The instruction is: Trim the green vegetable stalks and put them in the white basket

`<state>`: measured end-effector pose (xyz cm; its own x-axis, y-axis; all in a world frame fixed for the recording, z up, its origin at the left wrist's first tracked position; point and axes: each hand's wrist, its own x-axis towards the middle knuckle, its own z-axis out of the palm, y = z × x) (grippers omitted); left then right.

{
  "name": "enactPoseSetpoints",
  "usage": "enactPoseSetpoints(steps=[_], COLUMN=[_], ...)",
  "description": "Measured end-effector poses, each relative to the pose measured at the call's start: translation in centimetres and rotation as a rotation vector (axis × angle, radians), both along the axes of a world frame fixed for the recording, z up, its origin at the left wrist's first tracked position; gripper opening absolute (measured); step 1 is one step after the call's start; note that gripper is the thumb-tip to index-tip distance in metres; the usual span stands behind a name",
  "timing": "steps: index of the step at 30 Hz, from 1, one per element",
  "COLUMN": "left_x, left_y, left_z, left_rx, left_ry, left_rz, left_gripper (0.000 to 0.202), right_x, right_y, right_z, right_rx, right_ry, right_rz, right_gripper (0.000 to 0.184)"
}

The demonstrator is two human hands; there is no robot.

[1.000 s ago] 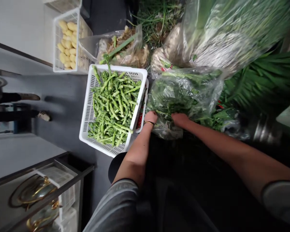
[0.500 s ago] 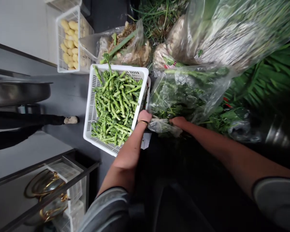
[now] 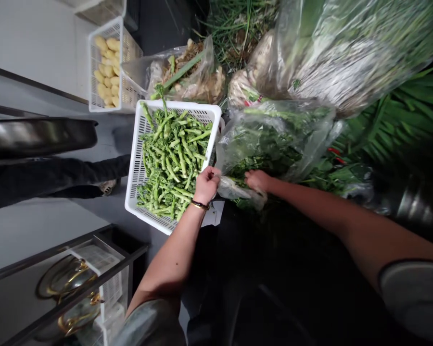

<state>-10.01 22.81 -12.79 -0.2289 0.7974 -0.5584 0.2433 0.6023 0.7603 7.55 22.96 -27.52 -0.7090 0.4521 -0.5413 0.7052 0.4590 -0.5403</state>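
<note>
A clear plastic bag of leafy greens (image 3: pixel 270 137) lies in front of me, its mouth towards my body. My left hand (image 3: pixel 207 185), with a gold bracelet at the wrist, is closed in a pinch on the bag's left edge. My right hand (image 3: pixel 257 180) has its fingers curled at the mouth of the bag, against the greens; what it grips, if anything, is hidden. Just left of the bag, a white plastic basket (image 3: pixel 130 185) holds cut green stems with small florets (image 3: pixel 173 154). The left hand is right by this basket's rim.
Potatoes fill another white basket (image 3: pixel 121 67) at the upper left. Bagged roots (image 3: pixel 195 72) and large bagged leafy stalks (image 3: pixel 346 62) lie farther off. A person's dark-clothed leg (image 3: pixel 75 173) shows beside a metal basin (image 3: pixel 39 137). A metal rack (image 3: pixel 75 288) with lids stands lower left.
My left hand has drawn slightly left and nearer to me, and its pinch shows more clearly. The right hand has shifted left into the bag's mouth. The other person's leg has moved right.
</note>
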Motion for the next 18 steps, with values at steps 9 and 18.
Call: enactPoseSetpoints(steps=[9, 18], left_x=[0.7, 1.4], left_y=[1.2, -0.1], left_z=[1.5, 1.4], left_rx=[-0.009, -0.057], left_ry=[-0.177, -0.118], left_rz=[0.212, 0.067], left_gripper=[0.018, 0.018], right_x=[-3.7, -3.8], right_y=[4.1, 0.0], right_z=[-2.1, -3.3], right_rx=[0.19, 0.016], right_ry=[-0.131, -0.063], right_rz=[-0.35, -0.261], right_gripper=[0.097, 0.064])
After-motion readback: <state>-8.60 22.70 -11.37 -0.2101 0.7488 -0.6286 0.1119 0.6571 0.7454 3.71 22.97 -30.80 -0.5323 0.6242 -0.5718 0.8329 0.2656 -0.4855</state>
